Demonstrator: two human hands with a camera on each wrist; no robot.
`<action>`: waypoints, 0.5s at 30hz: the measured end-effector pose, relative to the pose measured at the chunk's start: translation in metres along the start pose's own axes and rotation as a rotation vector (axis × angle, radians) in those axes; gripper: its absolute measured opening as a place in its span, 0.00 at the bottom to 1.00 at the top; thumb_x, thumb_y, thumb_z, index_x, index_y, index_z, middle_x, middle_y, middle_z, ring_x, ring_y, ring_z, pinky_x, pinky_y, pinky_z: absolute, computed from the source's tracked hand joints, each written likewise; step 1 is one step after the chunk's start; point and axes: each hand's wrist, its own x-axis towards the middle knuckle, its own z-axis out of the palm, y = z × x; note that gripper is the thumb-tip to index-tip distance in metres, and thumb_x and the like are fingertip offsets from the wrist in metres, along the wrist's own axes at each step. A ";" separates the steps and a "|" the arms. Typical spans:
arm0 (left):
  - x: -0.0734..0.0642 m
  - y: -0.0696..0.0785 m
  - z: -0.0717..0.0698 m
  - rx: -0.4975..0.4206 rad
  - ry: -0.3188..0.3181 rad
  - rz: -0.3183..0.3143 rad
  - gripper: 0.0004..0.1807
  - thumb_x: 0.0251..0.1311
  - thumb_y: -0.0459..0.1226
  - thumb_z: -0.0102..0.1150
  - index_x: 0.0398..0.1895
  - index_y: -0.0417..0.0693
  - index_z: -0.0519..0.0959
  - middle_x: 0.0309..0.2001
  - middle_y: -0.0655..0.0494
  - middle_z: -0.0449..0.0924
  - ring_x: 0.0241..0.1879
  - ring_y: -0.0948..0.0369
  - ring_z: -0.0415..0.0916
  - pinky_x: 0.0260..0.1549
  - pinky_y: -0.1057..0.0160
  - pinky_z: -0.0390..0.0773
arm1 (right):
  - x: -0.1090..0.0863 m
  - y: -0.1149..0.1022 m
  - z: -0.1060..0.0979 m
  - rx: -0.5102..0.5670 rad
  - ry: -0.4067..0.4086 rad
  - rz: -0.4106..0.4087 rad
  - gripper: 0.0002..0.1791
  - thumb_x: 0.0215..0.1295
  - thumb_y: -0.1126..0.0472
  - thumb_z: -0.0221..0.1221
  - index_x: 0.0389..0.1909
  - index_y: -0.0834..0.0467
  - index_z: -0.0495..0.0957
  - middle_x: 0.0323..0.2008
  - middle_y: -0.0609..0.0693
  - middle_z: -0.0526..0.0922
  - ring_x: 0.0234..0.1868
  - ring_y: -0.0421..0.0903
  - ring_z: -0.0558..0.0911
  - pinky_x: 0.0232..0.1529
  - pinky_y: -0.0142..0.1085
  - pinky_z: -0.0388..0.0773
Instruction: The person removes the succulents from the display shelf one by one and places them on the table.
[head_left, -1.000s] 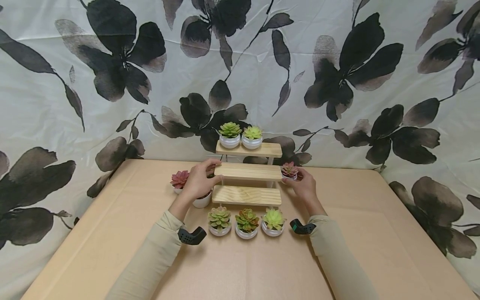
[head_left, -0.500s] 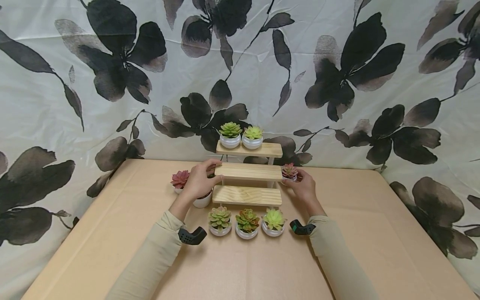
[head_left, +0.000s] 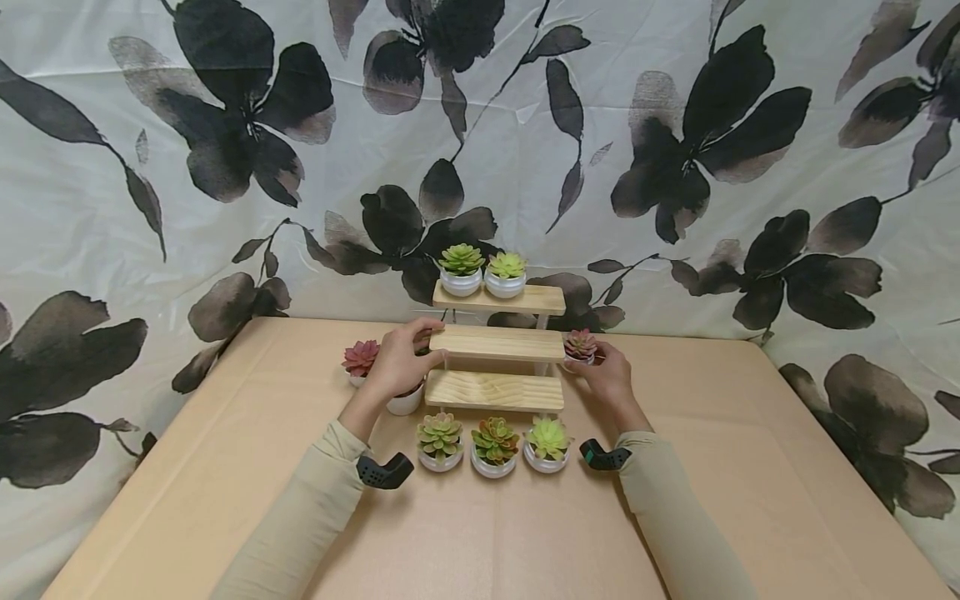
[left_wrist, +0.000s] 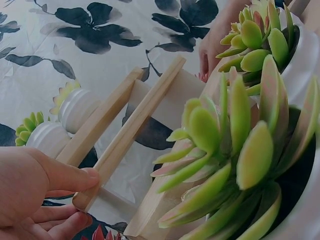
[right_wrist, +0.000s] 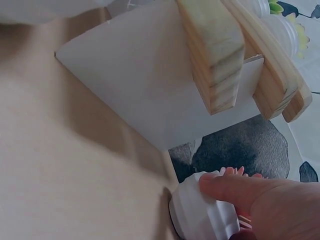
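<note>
A three-tier wooden display stand [head_left: 497,342] with pale side panels stands toward the back of the table. My left hand [head_left: 400,362] pinches the left end of its middle board, thumb above and fingers below in the left wrist view. To the right of the stand, my right hand [head_left: 611,377] holds a pink-red potted succulent [head_left: 580,343]. Its thumb lies on the white pot [right_wrist: 200,210] in the right wrist view; the other fingers are mostly hidden. Two green potted succulents, a left one [head_left: 461,268] and a right one [head_left: 506,273], sit on the top board. The lower boards carry nothing.
Three potted succulents, including a reddish-green one [head_left: 494,446], line up before the stand. Left of it, a red succulent [head_left: 360,360] and another white pot [head_left: 405,403] are partly covered by my left hand. Floral cloth [head_left: 525,150] hangs behind the table [head_left: 480,542].
</note>
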 end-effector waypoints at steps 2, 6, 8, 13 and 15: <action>0.000 0.000 0.000 -0.002 0.001 0.000 0.24 0.60 0.36 0.64 0.60 0.48 0.74 0.62 0.42 0.73 0.62 0.47 0.73 0.60 0.52 0.76 | 0.000 -0.001 0.000 -0.008 -0.004 0.002 0.37 0.56 0.57 0.68 0.64 0.67 0.67 0.57 0.66 0.75 0.53 0.56 0.74 0.54 0.44 0.74; 0.000 0.000 0.000 -0.005 0.001 0.000 0.24 0.60 0.36 0.64 0.60 0.47 0.74 0.62 0.41 0.73 0.63 0.47 0.73 0.60 0.51 0.76 | -0.001 -0.002 -0.001 -0.016 -0.015 0.000 0.37 0.56 0.57 0.69 0.64 0.66 0.66 0.58 0.67 0.75 0.55 0.57 0.74 0.56 0.46 0.74; -0.001 0.001 0.000 -0.005 0.002 -0.002 0.24 0.60 0.36 0.64 0.60 0.47 0.74 0.63 0.42 0.73 0.63 0.47 0.72 0.60 0.51 0.76 | 0.000 -0.002 -0.002 -0.016 -0.019 -0.004 0.38 0.56 0.57 0.69 0.65 0.66 0.66 0.59 0.66 0.74 0.56 0.58 0.75 0.58 0.47 0.74; -0.001 0.001 0.000 -0.003 0.002 -0.007 0.24 0.60 0.36 0.64 0.60 0.47 0.73 0.63 0.42 0.73 0.63 0.47 0.72 0.60 0.51 0.76 | 0.000 -0.002 -0.005 0.004 -0.041 -0.007 0.39 0.56 0.56 0.69 0.66 0.64 0.65 0.60 0.64 0.74 0.60 0.58 0.74 0.61 0.48 0.73; -0.001 0.001 0.000 -0.005 0.002 -0.006 0.24 0.60 0.36 0.64 0.60 0.47 0.73 0.63 0.42 0.73 0.63 0.47 0.72 0.60 0.51 0.76 | 0.000 -0.003 -0.006 0.015 -0.049 -0.011 0.39 0.56 0.56 0.69 0.66 0.63 0.64 0.61 0.63 0.73 0.61 0.58 0.73 0.62 0.48 0.72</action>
